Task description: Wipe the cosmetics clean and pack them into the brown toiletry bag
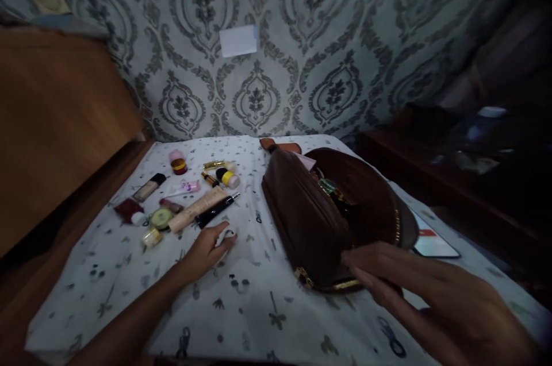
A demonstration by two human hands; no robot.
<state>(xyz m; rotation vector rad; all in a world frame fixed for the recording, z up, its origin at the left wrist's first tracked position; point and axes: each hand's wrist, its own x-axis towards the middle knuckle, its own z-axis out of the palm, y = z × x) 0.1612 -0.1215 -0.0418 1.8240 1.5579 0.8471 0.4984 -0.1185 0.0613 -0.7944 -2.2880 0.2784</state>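
One brown bag (297, 205): smooth, leather-like, gaping on the printed cloth (259, 308).
Left hand (211, 248): fingers released, loosely curled beside a slim black tube (215, 212).
Right hand (431, 291): straight fingers at the bag's near edge; whether they grip, I cannot tell.

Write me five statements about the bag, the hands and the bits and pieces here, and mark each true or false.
1. The brown bag lies open on the printed cloth. True.
2. The left hand is inside the bag. False: it is over the cloth, just on the near side of the black tube.
3. The right hand is nearer to the bag than the left hand is. True.
4. The black tube lies to the right of the bag, as the camera sees it. False: it lies to the left.
5. A white rectangle shows against the patterned wall. True.
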